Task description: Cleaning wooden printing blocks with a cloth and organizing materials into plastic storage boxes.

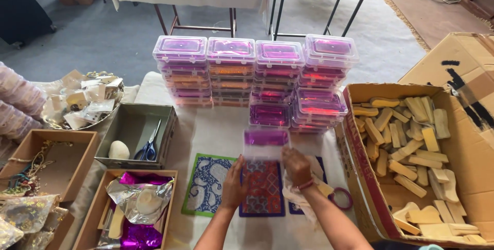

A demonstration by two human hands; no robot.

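Both of my hands hold one clear plastic box with a shiny purple insert (265,143), just above the white-covered table. My left hand (234,182) grips its left side and my right hand (297,166) its right side; the box is blurred. Under it lies a red and blue patterned card (263,191). Beside that card, to the left, is a green-edged blue and white patterned card (208,183). Stacks of the same purple-filled clear boxes (254,72) stand in rows right behind the held box.
A large open cardboard carton of tan wooden pieces (406,147) stands at the right. Left are a grey tray with blue scissors (149,144), a wooden tray with purple foil (139,209), a tray of trinkets (31,173), and another person's sleeve (15,103). A pink ring (340,197) lies by my right wrist.
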